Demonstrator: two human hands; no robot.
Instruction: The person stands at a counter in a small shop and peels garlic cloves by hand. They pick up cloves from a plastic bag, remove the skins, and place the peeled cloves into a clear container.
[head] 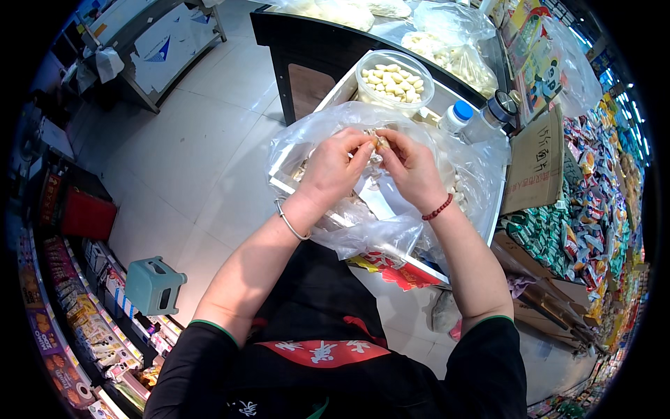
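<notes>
My left hand (pixel 335 162) and my right hand (pixel 413 170) meet at the fingertips over a clear plastic bag (pixel 361 238). Between both thumbs and forefingers is a small yellowish-brown piece, seemingly a garlic clove (pixel 378 142), mostly covered by the fingers. Dry garlic skins (pixel 372 180) lie in the bag below. The bag is spread across a white shallow box (pixel 280 175). Just beyond my hands, a round clear plastic tub (pixel 390 106) holds many peeled garlic cloves (pixel 391 83).
Right of the tub stand a white bottle with a blue cap (pixel 455 118) and a clear dark-lidded bottle (pixel 484 123). A black-edged counter (pixel 314 39) carries bagged pale food. Packaged snacks (pixel 586 209) and cardboard (pixel 534 162) border the right. A teal plastic stool (pixel 153 287) is at lower left.
</notes>
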